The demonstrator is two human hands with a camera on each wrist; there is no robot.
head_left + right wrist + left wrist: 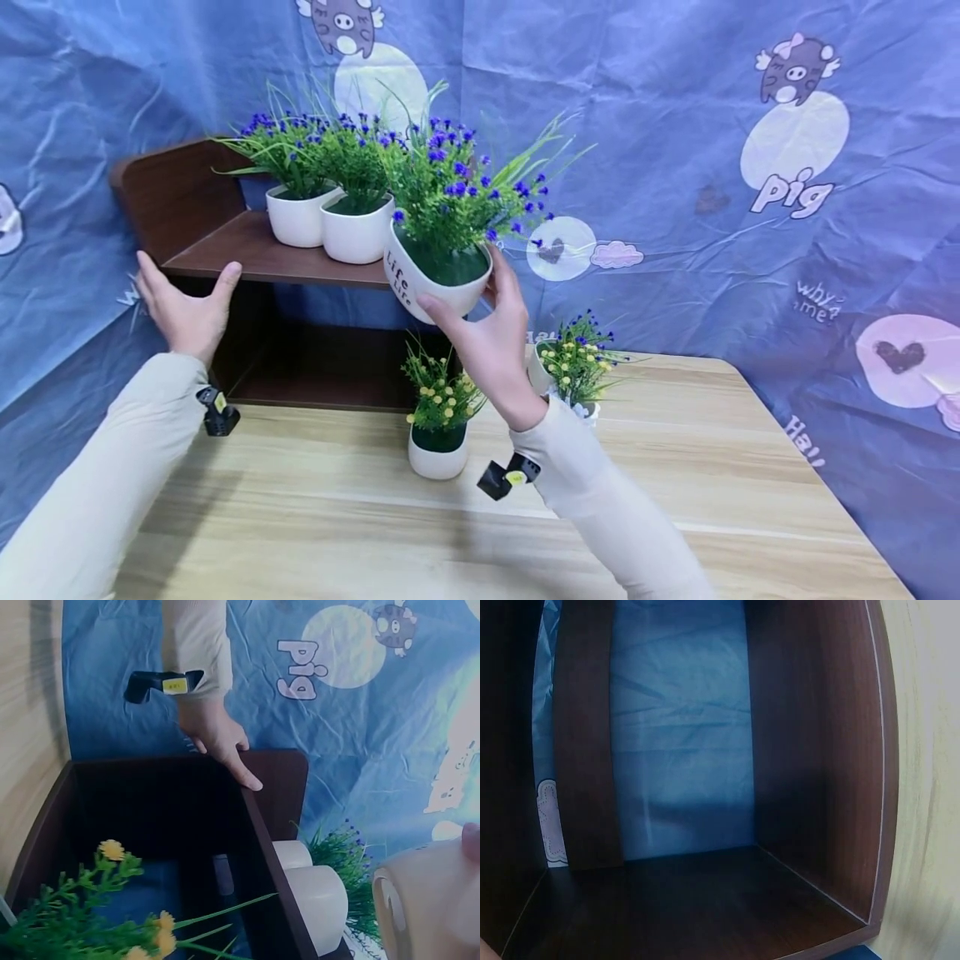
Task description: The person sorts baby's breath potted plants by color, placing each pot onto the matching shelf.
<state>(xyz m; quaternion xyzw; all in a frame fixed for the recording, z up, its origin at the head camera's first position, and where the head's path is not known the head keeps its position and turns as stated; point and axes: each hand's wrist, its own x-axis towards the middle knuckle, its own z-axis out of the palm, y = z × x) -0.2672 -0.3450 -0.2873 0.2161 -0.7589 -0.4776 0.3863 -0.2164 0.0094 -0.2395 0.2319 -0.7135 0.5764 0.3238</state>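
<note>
My right hand point(495, 350) grips a white potted plant point(408, 279) with purple-blue flowers and "Life" lettering, thumb on its near side. The pot is tilted and held at the right of a dark brown shelf point(262, 254); whether it touches the board is hidden. At the shelf's left end is my left hand point(191, 312), thumb and fingers spread. In the right wrist view, its thumb point(251, 780) lies along the board's edge. Two similar white pots, a left one point(296, 218) and a right one point(358, 233), stand side by side on the upper board.
A white pot with yellow flowers point(437, 458) stands on the wooden table point(337, 500) before the shelf. Behind my right forearm, more yellow and blue flowers point(577, 362) show, their pot partly hidden. A blue printed cloth point(660, 167) hangs behind.
</note>
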